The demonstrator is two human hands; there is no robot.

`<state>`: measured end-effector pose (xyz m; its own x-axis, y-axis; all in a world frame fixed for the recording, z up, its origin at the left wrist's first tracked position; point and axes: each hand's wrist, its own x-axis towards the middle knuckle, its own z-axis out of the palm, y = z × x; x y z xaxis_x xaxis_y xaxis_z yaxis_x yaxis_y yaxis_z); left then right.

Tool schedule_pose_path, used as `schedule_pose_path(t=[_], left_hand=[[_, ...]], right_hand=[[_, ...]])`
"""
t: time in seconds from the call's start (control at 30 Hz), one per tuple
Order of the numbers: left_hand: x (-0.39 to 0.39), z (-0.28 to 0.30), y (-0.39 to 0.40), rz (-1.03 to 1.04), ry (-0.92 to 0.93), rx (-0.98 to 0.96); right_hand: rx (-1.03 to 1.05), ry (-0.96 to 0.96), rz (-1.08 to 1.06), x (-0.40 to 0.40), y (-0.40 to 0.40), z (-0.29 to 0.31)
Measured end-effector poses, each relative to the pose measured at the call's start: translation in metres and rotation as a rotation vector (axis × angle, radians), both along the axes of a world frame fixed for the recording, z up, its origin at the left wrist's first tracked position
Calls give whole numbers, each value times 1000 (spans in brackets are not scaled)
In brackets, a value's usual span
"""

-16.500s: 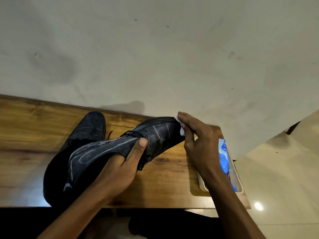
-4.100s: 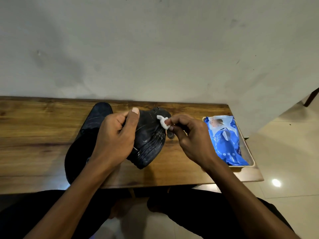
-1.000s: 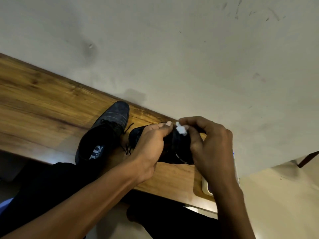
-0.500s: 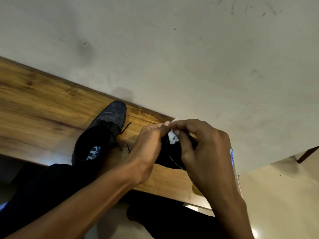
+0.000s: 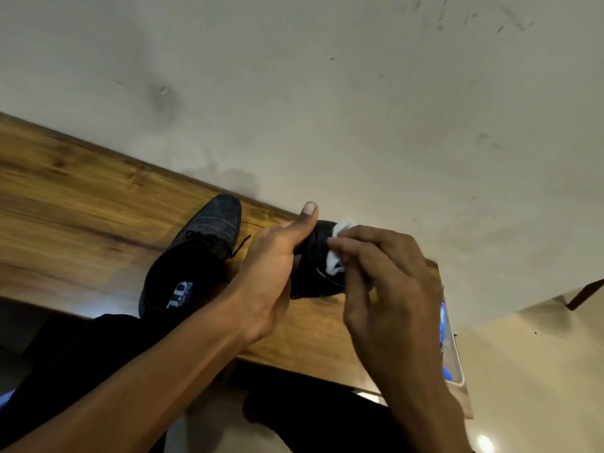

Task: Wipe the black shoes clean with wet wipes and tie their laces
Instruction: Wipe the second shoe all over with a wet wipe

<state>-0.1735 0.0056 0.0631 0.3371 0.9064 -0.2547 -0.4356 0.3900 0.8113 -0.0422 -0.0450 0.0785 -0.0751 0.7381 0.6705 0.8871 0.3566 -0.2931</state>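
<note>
Wooden bench (image 5: 81, 204) against pale wall (image 5: 327, 93). One black shoe (image 5: 196, 253) rests on it, toe to wall, laces loose. Left hand (image 5: 271, 273) grips second shoe (image 5: 315, 266) above bench, thumb raised. Right hand (image 5: 385, 282) pinches white wipe (image 5: 336, 253) against it. Blue wipes pack (image 5: 446, 341) at bench's right end.

two black shoes, one (image 5: 196, 259) on the table (image 5: 81, 204) and one (image 5: 315, 269) in hand, two hands, left (image 5: 271, 273) and right (image 5: 382, 282), one white wipe (image 5: 336, 253), one blue pack (image 5: 445, 341), one tray (image 5: 457, 364), one table.
</note>
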Motion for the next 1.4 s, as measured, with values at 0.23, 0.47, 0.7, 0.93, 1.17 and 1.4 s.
schedule_pose_path(t=[0.23, 0.47, 0.7, 0.93, 1.17, 1.4], left_hand=[[-7, 6, 0, 12, -199, -111], [-9, 10, -3, -34, -309, -154], [-16, 12, 2, -72, -276, -147], [-9, 10, 4, 68, -143, -4], [-8, 6, 9, 153, -46, 89], [-8, -2, 7, 187, 31, 154]], right_hand=[[110, 4, -2, 11, 4, 1], [156, 39, 2, -7, 6, -7], [139, 25, 148, -39, 1, -19], [151, 196, -18, 8, 28, -13], [204, 246, 48, -11, 23, -30], [210, 197, 163, -32, 16, -40]])
